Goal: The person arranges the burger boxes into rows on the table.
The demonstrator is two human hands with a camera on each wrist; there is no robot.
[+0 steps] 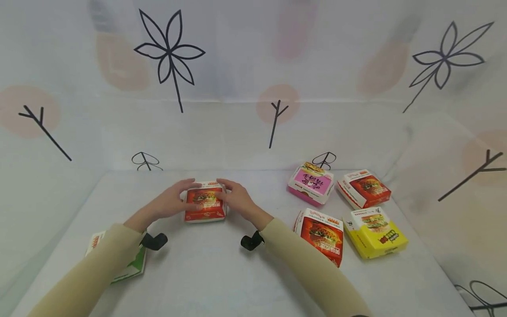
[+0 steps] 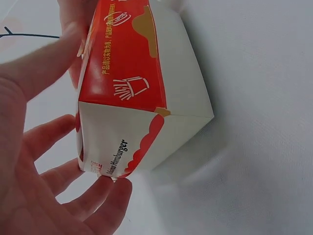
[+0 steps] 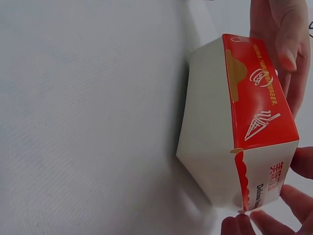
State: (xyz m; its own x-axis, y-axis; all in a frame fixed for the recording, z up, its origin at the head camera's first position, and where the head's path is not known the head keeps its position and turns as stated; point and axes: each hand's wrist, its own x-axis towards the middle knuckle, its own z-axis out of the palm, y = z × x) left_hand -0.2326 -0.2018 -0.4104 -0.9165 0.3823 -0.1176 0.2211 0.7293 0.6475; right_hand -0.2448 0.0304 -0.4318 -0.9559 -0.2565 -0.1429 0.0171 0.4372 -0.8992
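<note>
In the head view a red and white hamburger box (image 1: 205,207) sits on the white cloth, left of the middle, with both hands on it. My left hand (image 1: 171,201) holds its left side, the thumb reaching over the printed lid. From the right side my right hand (image 1: 239,200) grips it, thumb on the lid. Up close in the left wrist view, the fingertips (image 2: 117,196) touch the white side panel of the box (image 2: 122,83). The right wrist view has fingertips (image 3: 239,225) at the opposite side panel of the box (image 3: 261,103).
To the right stand a pink box (image 1: 310,184), a red box (image 1: 364,189), another red box (image 1: 321,233) and a yellow box (image 1: 375,232). A green and white box (image 1: 136,264) lies partly hidden under the left forearm. Patterned white cloth (image 1: 237,132) rises behind and at the sides.
</note>
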